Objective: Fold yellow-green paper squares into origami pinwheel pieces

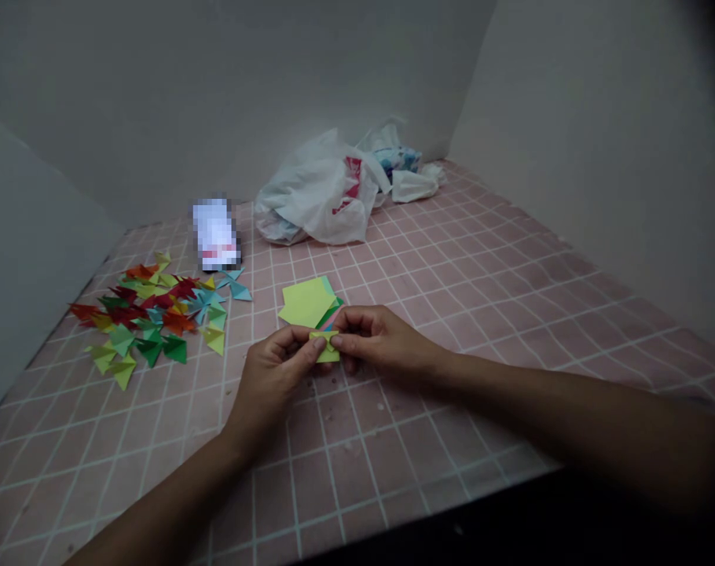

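Note:
A small folded piece of yellow paper [324, 355] is held up between both hands above the tabletop. My left hand [278, 365] pinches its left side, thumb on the front face. On the right side, my right hand [386, 342] grips it between thumb and fingers. The thumbs nearly meet at the middle of the paper, and the fingertips behind it are partly hidden. Just beyond the hands lies a loose stack of coloured paper sheets [307, 302], yellow-green on top, with green, pink and blue edges showing.
At the left spreads a pile of small folded paper shapes [151, 310] in red, yellow, green and blue. A phone [216, 234] with a lit, blurred screen stands behind them. White plastic bags [325, 189] rest against the back wall. A pink checked cloth [481, 283] covers the table.

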`<state>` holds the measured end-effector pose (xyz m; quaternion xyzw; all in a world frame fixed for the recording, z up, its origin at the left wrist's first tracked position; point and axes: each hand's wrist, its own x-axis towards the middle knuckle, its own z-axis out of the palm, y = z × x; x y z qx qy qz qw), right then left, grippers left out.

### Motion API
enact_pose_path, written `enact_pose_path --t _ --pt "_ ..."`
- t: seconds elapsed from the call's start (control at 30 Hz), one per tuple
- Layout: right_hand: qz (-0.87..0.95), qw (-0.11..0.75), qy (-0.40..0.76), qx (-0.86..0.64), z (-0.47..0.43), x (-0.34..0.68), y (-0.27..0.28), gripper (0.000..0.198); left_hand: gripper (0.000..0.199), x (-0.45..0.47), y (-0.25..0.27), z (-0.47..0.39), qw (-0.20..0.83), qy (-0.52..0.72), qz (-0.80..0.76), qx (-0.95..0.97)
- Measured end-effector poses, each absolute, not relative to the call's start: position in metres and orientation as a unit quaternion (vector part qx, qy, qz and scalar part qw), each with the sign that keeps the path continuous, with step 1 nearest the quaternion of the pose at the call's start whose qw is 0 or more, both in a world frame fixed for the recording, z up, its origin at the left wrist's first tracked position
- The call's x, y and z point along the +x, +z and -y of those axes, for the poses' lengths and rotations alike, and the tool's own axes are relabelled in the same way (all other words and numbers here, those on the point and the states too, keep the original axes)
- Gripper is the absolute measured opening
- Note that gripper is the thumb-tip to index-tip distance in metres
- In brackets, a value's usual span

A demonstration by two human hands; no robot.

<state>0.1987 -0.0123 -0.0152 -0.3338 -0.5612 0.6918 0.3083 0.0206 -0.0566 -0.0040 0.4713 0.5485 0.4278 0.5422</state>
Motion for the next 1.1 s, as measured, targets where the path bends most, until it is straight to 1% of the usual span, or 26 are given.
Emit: enact_pose_path --t 0.13,0.3,0.43,0.57,0.77,0.9,1.1 --pt "0.597 0.325 0.647 -0.346 0.013 0.199 -0.014 0.018 0.018 0.021 -0.005 0.055 0.564 0.443 -0.533 0.448" --pt "0.655 0.347 0.576 -0.346 0.015 0.2 -0.011 0.013 0.021 0.023 0.0 0.055 0.543 0.447 -0.542 0.461" --pt "0.673 0.349 0.558 -0.339 0.015 0.2 -0.011 0.012 0.021 0.023 0.003 0.056 0.535 0.452 -0.546 0.459" --pt "0.662 0.345 0.571 -0.34 0.015 0.2 -0.012 0.013 0.021 0.023 0.002 0.058 0.536 0.453 -0.549 0.454" --pt "0.619 0.327 0.623 -0.347 0.015 0.199 -0.011 0.016 0.017 0.021 0.001 0.056 0.525 0.441 -0.556 0.47" --pt "0.583 0.313 0.668 -0.34 0.014 0.199 -0.011 0.017 0.017 0.022 0.004 0.057 0.494 0.439 -0.565 0.495" --pt "0.583 0.311 0.677 -0.325 0.013 0.199 -0.014 0.027 0.02 0.023 0.005 0.059 0.447 0.413 -0.579 0.542"
